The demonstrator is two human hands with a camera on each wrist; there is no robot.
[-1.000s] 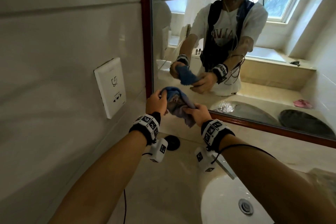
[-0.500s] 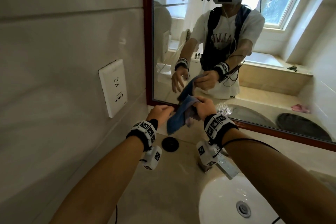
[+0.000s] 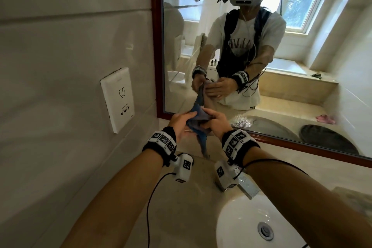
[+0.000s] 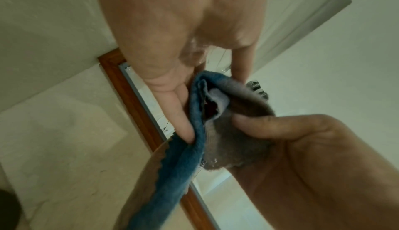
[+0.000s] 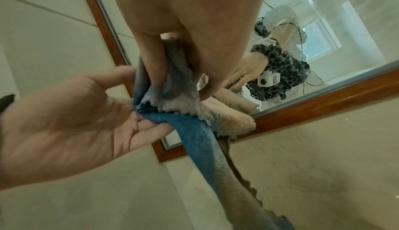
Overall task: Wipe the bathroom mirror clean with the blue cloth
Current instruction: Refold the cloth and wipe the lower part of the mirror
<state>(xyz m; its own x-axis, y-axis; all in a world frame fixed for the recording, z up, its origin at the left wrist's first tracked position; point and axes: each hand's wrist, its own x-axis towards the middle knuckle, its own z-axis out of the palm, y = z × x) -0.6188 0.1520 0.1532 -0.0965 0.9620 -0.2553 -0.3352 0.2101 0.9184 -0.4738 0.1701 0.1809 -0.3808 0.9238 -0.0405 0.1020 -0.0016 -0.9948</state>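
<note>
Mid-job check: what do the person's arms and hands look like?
Forearms bare, no sleeves; left hand and right hand ungloved. The left wristband and right wristband are black with white tiles bearing black square markers. A white marked camera block hangs under each wrist, and a thin black cable trails from each.

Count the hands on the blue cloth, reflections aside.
2. The left hand touches the blue cloth from the left with straight fingers; the right hand pinches it from the right.
</note>
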